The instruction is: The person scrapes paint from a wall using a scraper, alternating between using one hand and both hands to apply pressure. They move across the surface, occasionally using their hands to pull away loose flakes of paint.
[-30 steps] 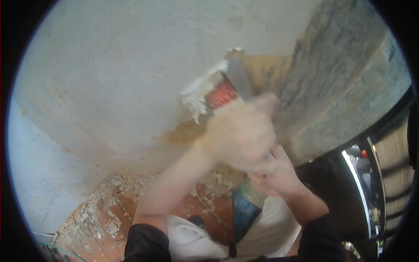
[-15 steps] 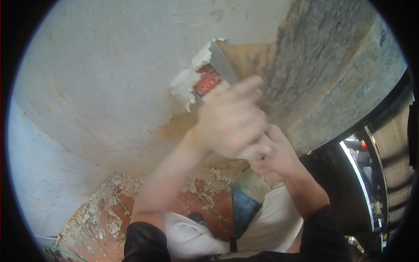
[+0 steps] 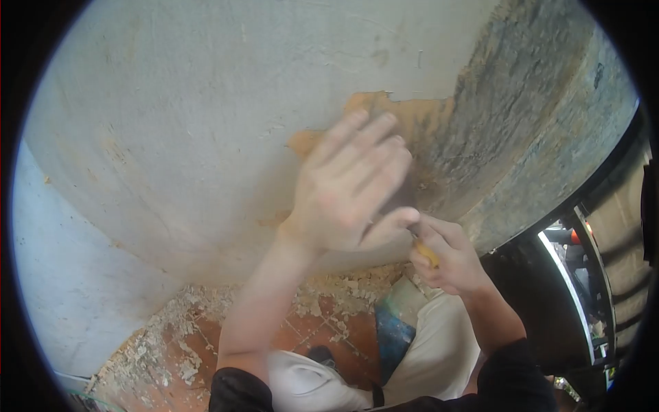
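Observation:
My right hand is closed around the yellow handle of a scraper, whose blade is hidden behind my other hand. My left hand is raised just in front of the wall, its fingers extended and somewhat blurred, with nothing visible in it. Grey-white coating covers much of the wall. Behind and above my left fingers lies a bare tan patch, which meets rough dark grey wall on the right.
Flakes of coating litter the reddish tiled floor below. A blue and pale green item lies beside my leg. At the right are a dark panel and an opening with objects beyond.
The loose white flap and the red-labelled blade no longer show. More tan surface is exposed at the patch. My left hand has opened away from the scraper, and the yellow handle now shows.

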A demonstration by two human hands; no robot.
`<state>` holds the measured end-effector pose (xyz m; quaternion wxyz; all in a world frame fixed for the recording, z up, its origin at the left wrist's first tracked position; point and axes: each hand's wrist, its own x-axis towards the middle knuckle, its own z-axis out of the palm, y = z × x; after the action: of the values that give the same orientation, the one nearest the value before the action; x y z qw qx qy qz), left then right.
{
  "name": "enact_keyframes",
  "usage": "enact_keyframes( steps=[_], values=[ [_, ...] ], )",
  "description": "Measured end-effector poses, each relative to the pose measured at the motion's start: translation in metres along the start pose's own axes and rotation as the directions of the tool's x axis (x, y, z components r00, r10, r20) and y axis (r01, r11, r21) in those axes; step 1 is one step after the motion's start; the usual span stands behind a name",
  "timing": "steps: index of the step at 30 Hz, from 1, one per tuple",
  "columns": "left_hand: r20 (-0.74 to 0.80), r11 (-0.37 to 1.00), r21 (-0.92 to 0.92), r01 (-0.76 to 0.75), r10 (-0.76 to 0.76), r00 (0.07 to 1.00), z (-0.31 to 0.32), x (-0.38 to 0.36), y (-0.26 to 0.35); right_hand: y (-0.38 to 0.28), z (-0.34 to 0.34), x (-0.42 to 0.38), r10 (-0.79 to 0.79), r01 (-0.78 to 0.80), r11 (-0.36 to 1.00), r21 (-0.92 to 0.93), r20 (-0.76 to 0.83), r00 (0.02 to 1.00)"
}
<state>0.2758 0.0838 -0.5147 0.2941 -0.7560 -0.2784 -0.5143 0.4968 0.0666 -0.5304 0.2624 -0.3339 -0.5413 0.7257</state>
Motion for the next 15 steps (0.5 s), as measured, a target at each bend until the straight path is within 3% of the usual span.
enact_keyframes(
  steps=[5,8,14,15],
  values=[
    [0.084,0.988,-0.127,-0.090,0.101,0.991,0.023,-0.030,0.023,0.022,-0.030,-0.007,0.125,-0.124,0.989,0.078,-0.001,0.992],
    [0.128,0.972,-0.225,-0.062,0.092,0.988,0.042,-0.045,0.034,0.032,-0.045,-0.010,0.239,-0.241,0.969,-0.047,-0.045,0.970],
    [0.121,0.984,-0.166,-0.061,0.081,0.989,0.053,-0.045,0.033,0.017,-0.052,-0.002,0.248,-0.251,0.933,-0.257,-0.043,0.968],
    [0.121,0.982,-0.179,-0.059,0.081,0.989,0.058,-0.044,0.034,0.009,-0.052,0.004,0.272,-0.254,0.916,-0.311,0.016,0.962]
  ],
)
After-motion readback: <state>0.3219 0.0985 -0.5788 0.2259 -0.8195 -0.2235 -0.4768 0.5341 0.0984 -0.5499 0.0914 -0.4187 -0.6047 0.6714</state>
